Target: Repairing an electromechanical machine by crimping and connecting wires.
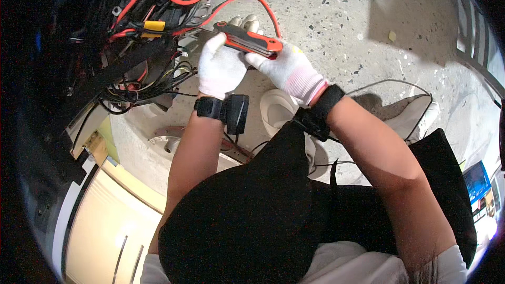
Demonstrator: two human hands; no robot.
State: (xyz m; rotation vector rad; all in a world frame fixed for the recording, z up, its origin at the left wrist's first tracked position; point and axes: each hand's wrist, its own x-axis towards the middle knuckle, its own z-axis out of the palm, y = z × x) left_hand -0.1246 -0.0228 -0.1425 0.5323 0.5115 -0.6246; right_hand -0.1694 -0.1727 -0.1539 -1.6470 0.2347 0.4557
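1. Holding folding tool (248, 40) above floor (336, 42), gripping narrowly around it with left hand (218, 68) and right hand (292, 71).
2. Ideally steadying it with left, turning with right, keeping fingertips out of hinge gaps.
3. Minding red cable (271, 10) arching just beyond, cables (179, 13) leftward; likely finding more room rightward, short of frame (477, 68).

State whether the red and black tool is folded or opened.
Seemingly folded: the tool, held in the left hand and right hand, has metal pieces lying along its body; none visibly sticks out.
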